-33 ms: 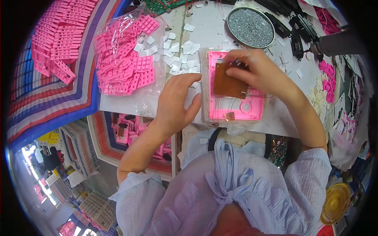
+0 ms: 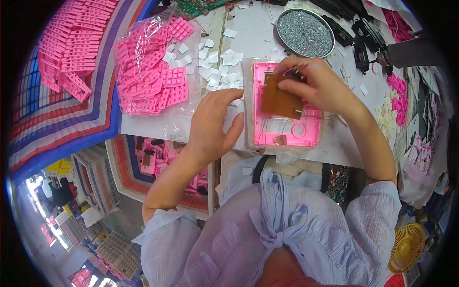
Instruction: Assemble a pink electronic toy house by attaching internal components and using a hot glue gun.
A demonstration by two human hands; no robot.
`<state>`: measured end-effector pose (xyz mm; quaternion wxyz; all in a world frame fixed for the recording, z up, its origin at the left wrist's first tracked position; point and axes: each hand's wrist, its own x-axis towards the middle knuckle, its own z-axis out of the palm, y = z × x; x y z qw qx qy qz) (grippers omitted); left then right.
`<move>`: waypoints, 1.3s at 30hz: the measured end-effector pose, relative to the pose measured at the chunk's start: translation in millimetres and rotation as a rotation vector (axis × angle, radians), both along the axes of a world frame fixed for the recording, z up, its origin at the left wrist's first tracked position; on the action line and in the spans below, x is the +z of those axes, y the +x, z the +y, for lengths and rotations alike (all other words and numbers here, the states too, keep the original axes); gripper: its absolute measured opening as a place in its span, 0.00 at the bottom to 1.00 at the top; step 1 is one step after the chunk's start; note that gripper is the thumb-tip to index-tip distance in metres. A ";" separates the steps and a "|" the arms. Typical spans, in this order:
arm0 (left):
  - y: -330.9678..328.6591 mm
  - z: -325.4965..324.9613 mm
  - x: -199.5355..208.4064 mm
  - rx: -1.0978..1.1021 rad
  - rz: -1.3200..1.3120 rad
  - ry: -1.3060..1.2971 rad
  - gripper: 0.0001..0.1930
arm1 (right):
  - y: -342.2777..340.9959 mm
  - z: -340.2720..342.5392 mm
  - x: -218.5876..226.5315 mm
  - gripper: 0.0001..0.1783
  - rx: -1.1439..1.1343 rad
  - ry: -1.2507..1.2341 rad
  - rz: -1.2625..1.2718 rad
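A brown circuit board (image 2: 282,101) is pinched in my right hand (image 2: 319,85), held tilted over an open pink plastic casing (image 2: 311,137). Thin wires run from the board across the casing, and a small brown piece (image 2: 280,139) lies at the casing's near edge. The casing rests on a clear plastic bag on the table, with a round ring moulded in its near part. To the left of the casing, my left hand (image 2: 213,125) hovers with thumb and fingers apart, holding nothing. My right hand's fingers partly hide the board's far edge.
A bag of pink button pads (image 2: 152,81) lies left of scattered white squares (image 2: 217,71). Behind the casing stands a round dish of screws (image 2: 306,33). A powered screwdriver (image 2: 406,53) juts in from the right, near black parts (image 2: 361,52). An open drawer (image 2: 165,184) holds pink pieces.
The circuit board has shifted very slightly to the right and turned a little in my right hand. My left hand has hardly moved.
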<state>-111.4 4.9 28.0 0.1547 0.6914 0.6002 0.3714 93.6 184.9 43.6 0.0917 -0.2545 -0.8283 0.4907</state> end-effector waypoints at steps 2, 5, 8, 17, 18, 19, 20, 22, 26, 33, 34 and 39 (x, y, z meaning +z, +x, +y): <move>-2.8 -1.3 -2.1 0.013 -0.012 0.020 0.22 | 1.6 3.3 0.4 0.13 -0.037 -0.102 -0.018; -1.9 -1.8 -0.3 0.021 -0.027 -0.011 0.22 | -1.4 4.9 -8.7 0.13 0.052 0.055 -0.023; -1.7 -2.6 -1.5 -0.011 0.011 -0.021 0.21 | -9.5 0.0 -10.7 0.14 0.144 0.225 -0.019; 2.3 -6.3 -2.1 -0.048 0.015 -0.065 0.22 | -16.7 -3.9 -12.8 0.13 0.162 0.328 -0.087; 3.1 -3.9 -3.8 -0.094 0.051 -0.032 0.22 | -16.5 -3.9 -13.0 0.13 0.171 0.324 -0.111; 5.1 1.0 -6.8 -0.141 0.087 0.001 0.23 | -16.0 -3.9 -12.8 0.14 0.178 0.320 -0.135; 7.7 4.1 -8.2 -0.185 0.124 0.034 0.23 | -16.6 -8.1 -9.5 0.15 0.116 0.401 -0.127; 17.4 4.7 -3.2 -0.243 0.289 -0.038 0.26 | -16.2 -21.6 3.1 0.18 -0.012 0.563 -0.110; 21.9 3.1 1.8 -0.254 0.397 -0.109 0.31 | -4.1 -23.9 13.6 0.27 -0.151 0.792 0.123; 22.3 10.3 8.2 -0.297 0.379 -0.138 0.31 | 31.3 -79.7 -5.5 0.34 0.180 0.767 -0.180; 23.5 11.4 9.3 -0.303 0.378 -0.138 0.31 | 30.4 -81.2 -2.9 0.34 0.185 0.769 -0.205; 21.7 29.9 28.2 -0.388 0.387 -0.268 0.26 | 33.8 -61.2 11.7 0.29 0.207 0.772 -0.088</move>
